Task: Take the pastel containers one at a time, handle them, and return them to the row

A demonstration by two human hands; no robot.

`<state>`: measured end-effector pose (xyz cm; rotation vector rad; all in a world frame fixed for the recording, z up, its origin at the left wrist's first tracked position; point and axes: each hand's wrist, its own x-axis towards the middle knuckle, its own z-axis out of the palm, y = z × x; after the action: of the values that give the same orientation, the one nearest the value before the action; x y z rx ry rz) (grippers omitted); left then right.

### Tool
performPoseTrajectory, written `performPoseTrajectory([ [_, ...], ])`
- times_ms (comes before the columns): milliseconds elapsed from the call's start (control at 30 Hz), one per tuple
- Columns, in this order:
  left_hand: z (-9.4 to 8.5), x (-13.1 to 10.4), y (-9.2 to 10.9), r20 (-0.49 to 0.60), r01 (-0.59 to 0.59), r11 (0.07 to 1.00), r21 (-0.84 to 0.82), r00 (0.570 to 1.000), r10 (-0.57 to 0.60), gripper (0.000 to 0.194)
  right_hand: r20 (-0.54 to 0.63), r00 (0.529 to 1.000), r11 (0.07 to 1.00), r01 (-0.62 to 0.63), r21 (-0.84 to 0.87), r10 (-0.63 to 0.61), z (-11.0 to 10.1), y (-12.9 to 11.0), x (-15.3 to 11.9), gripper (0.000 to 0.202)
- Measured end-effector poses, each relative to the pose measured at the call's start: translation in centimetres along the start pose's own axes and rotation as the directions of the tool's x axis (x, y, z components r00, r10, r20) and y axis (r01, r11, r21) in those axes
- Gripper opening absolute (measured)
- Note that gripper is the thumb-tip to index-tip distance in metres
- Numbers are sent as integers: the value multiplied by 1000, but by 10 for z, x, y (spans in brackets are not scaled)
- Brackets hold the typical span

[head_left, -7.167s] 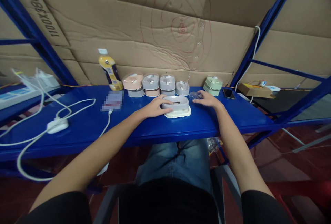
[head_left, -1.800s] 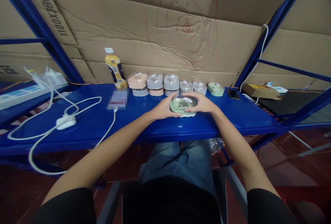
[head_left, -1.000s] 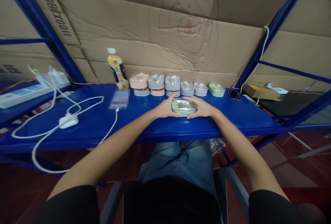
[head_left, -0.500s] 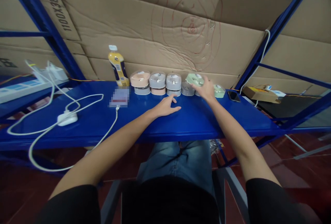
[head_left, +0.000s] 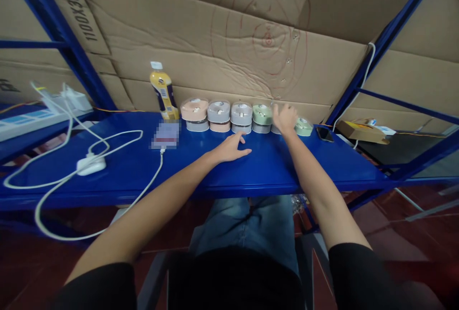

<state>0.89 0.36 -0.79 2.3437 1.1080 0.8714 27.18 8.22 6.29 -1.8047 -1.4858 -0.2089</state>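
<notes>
- Watching the head view, I judge the main risk to be a knock: the right hand (head_left: 285, 118) is so near the upper green box (head_left: 262, 115) that a sideways brush of the thumb could push it off the grey box (head_left: 261, 128) beneath.
- The clear, rounded covers look slick to me, so an off-centre stack could slip.
- Dropping the wrist could also jog the half-hidden box (head_left: 276, 130) under that hand, or the lower green box (head_left: 304, 127) to its right.
- I see the upper green box just left of the right hand, about level with it; whether they touch, I cannot tell.
- The right hand's fingers look spread, slightly blurred, with nothing visible in them.
- The left hand (head_left: 229, 148) is empty, thumb and fingers apart, over the table (head_left: 265, 164), its fingertips close to the grey stack (head_left: 241, 118); a careless lift there might nudge it.
</notes>
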Motion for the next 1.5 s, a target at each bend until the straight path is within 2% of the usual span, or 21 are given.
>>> performPoseTrajectory([
  [67,0,0,1,10,8,1000,4,1000,-8,72,-78,997,997,-28,-69,23,-10,33,7,60],
  [133,0,1,1,14,7,1000,3,1000,-7,71,-82,993,981,-103,-165,90,-16,67,14,59],
  [200,0,1,2,14,9,1000,5,1000,-9,71,-24,993,964,-118,-240,116,-20,97,19,70],
  [267,0,1,2,15,17,1000,6,1000,-17,72,70,989,958,-106,-265,129,-21,118,22,79],
  [367,0,1,2,22,19,1000,14,1000,-19,72,177,968,963,-134,-235,178,-21,128,23,75],
  [500,-1,0,1,21,4,1000,18,1000,-4,73,189,954,963,-196,-186,231,-24,125,23,68],
  [567,-1,0,1,8,4,1000,7,1000,-4,72,131,958,961,-236,-145,255,-30,123,26,69],
  [633,-2,-1,2,-12,15,1000,-22,1000,-15,71,19,969,969,-244,-42,245,-41,123,29,69],
  [667,-2,-1,4,-24,21,998,-51,999,-22,71,-43,976,977,-211,37,212,-48,122,29,68],
  [733,-3,-1,6,-61,25,988,-150,998,-35,71,-121,990,971,-46,233,75,-62,116,26,68],
  [800,-5,1,9,-105,10,954,-299,994,-43,75,-93,985,883,169,437,-143,-74,103,12,69],
  [867,-7,3,10,-123,-8,898,-440,991,-51,82,39,925,747,281,602,-379,-81,83,-10,69],
  [967,-11,5,10,-79,-11,834,-552,996,-39,97,216,771,629,286,723,-599,-80,49,-49,65],
  [1067,-13,2,8,-7,-15,839,-544,1000,13,111,319,629,578,259,774,-709,-68,27,-75,68],
  [1167,-13,-3,8,37,-38,881,-472,997,63,117,368,553,569,247,784,-747,-55,24,-85,73],
  [1233,-10,-6,8,32,-58,903,-426,996,80,117,384,532,577,258,775,-755,-50,26,-87,82],
  [1300,-6,-7,8,16,-78,917,-391,996,92,117,394,529,597,290,748,-751,-46,27,-88,94],
  [1400,-1,-7,7,-9,-98,937,-335,995,100,117,377,547,623,379,685,-747,-43,24,-92,104],
  [1467,0,-7,6,-19,-90,951,-296,996,88,121,343,572,621,409,669,-745,-43,23,-93,99],
  [1500,0,-7,6,-20,-85,956,-281,996,83,123,319,599,620,401,674,-734,-44,25,-91,94],
])
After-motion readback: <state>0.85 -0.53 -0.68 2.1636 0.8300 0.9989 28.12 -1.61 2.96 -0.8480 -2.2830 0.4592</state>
